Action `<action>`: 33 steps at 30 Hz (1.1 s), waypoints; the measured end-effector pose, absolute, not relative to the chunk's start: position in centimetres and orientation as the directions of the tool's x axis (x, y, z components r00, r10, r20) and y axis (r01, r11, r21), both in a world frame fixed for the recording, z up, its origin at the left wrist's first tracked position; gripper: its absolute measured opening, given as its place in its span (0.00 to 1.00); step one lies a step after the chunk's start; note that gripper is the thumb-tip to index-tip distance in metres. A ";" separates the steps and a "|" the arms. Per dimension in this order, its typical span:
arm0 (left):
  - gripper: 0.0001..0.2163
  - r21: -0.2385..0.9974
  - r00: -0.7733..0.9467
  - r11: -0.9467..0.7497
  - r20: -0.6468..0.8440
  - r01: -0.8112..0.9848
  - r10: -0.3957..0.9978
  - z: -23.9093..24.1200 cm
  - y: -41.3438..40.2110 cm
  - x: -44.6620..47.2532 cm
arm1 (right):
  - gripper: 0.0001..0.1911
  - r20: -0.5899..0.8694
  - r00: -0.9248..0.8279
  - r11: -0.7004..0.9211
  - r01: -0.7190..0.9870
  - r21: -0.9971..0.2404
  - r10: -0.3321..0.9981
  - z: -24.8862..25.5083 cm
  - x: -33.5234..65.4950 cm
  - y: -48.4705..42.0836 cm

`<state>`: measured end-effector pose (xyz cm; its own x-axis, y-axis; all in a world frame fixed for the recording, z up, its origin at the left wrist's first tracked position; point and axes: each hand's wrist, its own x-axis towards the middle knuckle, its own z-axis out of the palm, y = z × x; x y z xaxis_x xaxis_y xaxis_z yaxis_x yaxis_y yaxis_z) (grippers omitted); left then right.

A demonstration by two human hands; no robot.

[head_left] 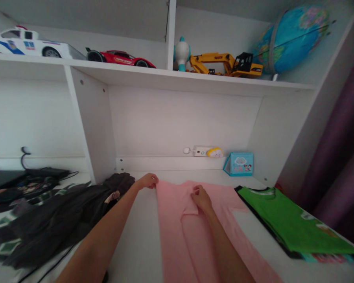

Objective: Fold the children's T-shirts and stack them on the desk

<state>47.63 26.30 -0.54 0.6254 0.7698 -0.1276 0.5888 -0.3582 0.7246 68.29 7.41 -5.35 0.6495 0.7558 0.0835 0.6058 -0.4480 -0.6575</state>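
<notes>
A pink T-shirt (171, 224) lies on the white desk, its left side folded inward so that a sleeve rests over the middle. My left hand (148, 181) pinches the shirt's far left corner between thumb and fingers. Over the folded sleeve, my right hand (201, 198) has its fingertips closed together on the pink cloth. The other sleeve spreads out flat to the right. My right forearm hides part of the shirt's lower body.
Folded green and black shirts (295, 220) lie to the right. A dark heap of clothes (61, 216) sits on the left. At the back stand a blue desk calendar (241, 164) and a power strip (201, 151). Overhead, a shelf (135, 72) holds toy vehicles and a globe (301, 39).
</notes>
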 end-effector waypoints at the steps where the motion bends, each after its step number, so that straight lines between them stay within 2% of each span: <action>1: 0.05 0.727 0.615 -0.348 -0.128 0.592 0.778 -0.9 26.2 47.6 | 0.15 0.092 0.654 -0.446 0.605 -0.660 0.751 -5.3 68.2 7.4; 5: 0.09 0.696 0.543 -0.348 -0.072 0.628 0.836 -2.5 25.2 47.6 | 0.16 0.139 0.660 -0.433 0.621 -0.654 0.738 -5.1 67.7 7.3; 11: 0.17 0.563 0.449 -0.427 0.108 0.707 0.887 -2.0 22.4 48.1 | 0.14 0.266 0.579 -0.332 0.721 -0.608 0.771 -4.9 66.7 7.2; 15: 0.20 0.448 0.585 -0.609 0.211 0.654 0.783 -1.7 17.2 48.9 | 0.10 0.290 0.499 -0.270 0.775 -0.572 0.817 -5.0 66.3 7.1; 17: 0.20 0.403 0.690 -0.693 0.182 0.598 0.701 -2.3 14.2 49.0 | 0.11 0.289 0.481 -0.256 0.782 -0.569 0.827 -5.0 66.3 6.9; 19: 0.24 0.348 0.767 -0.750 0.119 0.562 0.630 -3.3 11.8 48.8 | 0.12 0.289 0.461 -0.235 0.785 -0.573 0.839 -4.4 66.3 6.6; 22: 0.29 0.249 0.806 -0.797 0.093 0.550 0.585 -4.4 10.0 48.3 | 0.13 0.303 0.400 -0.165 0.797 -0.581 0.865 -2.3 65.9 6.1; 25: 0.28 0.206 0.798 -0.801 0.123 0.562 0.590 -4.7 9.9 48.0 | 0.17 0.304 0.261 -0.043 0.819 -0.573 0.916 1.3 64.1 4.3; 28: 0.25 0.190 0.807 -0.807 0.101 0.559 0.582 -4.5 10.5 48.1 | 0.16 0.263 0.045 0.113 0.824 -0.555 0.964 4.1 60.8 0.0; 31: 0.24 0.185 0.809 -0.808 0.090 0.560 0.581 -4.4 11.0 48.2 | 0.19 0.210 -0.179 0.270 0.774 -0.573 0.961 3.7 56.5 -6.1; 33: 0.24 0.187 0.804 -0.804 0.096 0.564 0.587 -4.5 11.3 48.2 | 0.25 0.159 -0.219 0.270 0.744 -0.612 0.963 1.5 53.6 -9.9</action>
